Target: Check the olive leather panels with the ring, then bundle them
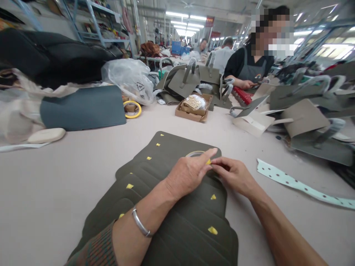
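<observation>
Both hands meet at a yellow tab (pixel 208 161) at the far end of the fanned olive panels (pixel 177 221) on the counter (pixel 55 177).
The left hand (pixel 191 173) pinches the tab between thumb and forefinger, and the right hand (pixel 235 175) touches it with narrow fingers. The nearer panels already carry tabs, so most looks done.

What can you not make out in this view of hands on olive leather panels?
Head view: which grip holds the yellow tab; left hand and right hand cover it.
Head view: tape ring, partly behind the left hand.
Head view: gold fittings in the cardboard box, too small to identify.
</observation>
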Demonstrator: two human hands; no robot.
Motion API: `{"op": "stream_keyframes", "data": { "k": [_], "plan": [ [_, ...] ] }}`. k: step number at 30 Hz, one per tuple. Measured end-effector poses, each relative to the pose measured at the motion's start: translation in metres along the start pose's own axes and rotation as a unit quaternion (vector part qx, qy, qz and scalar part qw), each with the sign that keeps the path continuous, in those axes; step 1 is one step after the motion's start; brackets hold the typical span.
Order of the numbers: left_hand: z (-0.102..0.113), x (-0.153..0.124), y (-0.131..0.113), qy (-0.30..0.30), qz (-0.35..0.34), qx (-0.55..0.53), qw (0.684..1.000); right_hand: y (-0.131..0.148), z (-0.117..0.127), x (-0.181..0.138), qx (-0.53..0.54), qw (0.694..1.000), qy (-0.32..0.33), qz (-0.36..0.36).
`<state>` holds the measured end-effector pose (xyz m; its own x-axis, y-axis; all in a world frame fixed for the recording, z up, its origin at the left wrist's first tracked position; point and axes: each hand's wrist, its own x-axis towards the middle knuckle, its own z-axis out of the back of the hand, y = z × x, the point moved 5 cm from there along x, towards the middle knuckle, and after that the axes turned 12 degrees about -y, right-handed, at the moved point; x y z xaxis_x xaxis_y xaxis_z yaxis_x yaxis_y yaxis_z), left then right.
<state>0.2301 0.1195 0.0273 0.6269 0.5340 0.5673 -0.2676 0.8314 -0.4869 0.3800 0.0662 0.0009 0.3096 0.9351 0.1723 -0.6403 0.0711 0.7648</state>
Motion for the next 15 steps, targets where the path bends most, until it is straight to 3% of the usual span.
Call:
{"op": "stream_keyframes", "data": {
  "k": [2,5,10,15],
  "plan": [
    [-0.001,0.0,0.001,0.006,-0.002,0.002,1.0,0.0,0.006,-0.002,0.075,0.996,-0.034,-0.029],
    [-0.002,-0.001,0.002,0.006,-0.003,-0.005,1.0,0.008,0.009,-0.005,0.103,0.993,-0.054,0.01],
    [-0.004,-0.002,0.002,0.012,0.003,0.001,1.0,0.027,0.01,-0.008,0.016,0.988,-0.08,0.129],
    [-0.006,-0.003,-0.002,0.035,-0.006,0.0,0.999,0.032,0.009,-0.011,-0.057,0.974,-0.109,0.192]
  ]
}}
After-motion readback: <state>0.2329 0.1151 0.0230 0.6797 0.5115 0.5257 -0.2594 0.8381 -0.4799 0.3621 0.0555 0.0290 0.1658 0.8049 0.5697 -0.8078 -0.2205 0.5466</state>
